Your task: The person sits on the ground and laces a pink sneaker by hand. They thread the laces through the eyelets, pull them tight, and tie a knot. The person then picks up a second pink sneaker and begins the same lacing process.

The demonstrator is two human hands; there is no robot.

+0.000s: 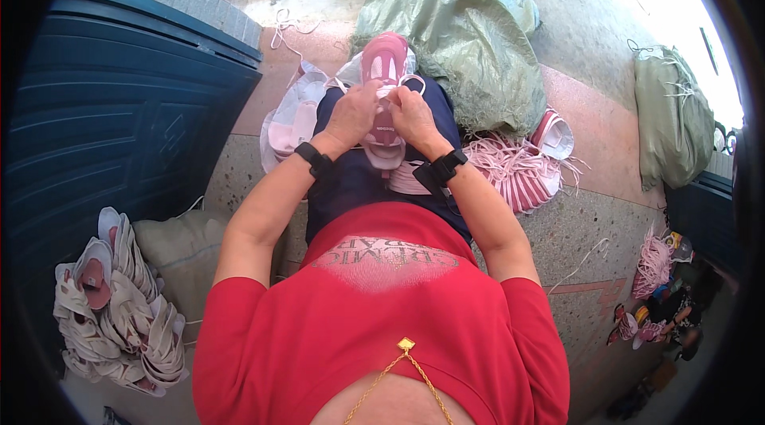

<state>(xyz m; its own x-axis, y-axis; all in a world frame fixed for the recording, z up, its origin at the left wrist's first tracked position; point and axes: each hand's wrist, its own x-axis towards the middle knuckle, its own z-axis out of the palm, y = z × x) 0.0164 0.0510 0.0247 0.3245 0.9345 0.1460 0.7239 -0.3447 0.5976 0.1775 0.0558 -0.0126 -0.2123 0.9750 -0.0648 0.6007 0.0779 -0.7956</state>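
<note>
A pink shoe upper point(386, 57) lies lengthwise over my lap, its toe pointing away from me and its heel opening toward me. Across its middle runs a white shoelace point(413, 80), which makes a loop beside my right fingers. My left hand point(356, 113) is closed at the left side of the lacing, thumb and fingers pinched on the lace. From the other side my right hand point(411, 116) pinches the lace too, its fingertips close to the left ones. The exact eyelets under the fingers are hidden.
A large green woven sack point(470, 34) lies just ahead. Piles of pink-and-white shoe uppers point(518, 174) sit at my right knee, with white uppers point(119, 305) at lower left beside a beige sack point(182, 257). A blue door point(135, 98) stands left; another sack point(673, 118) stands far right.
</note>
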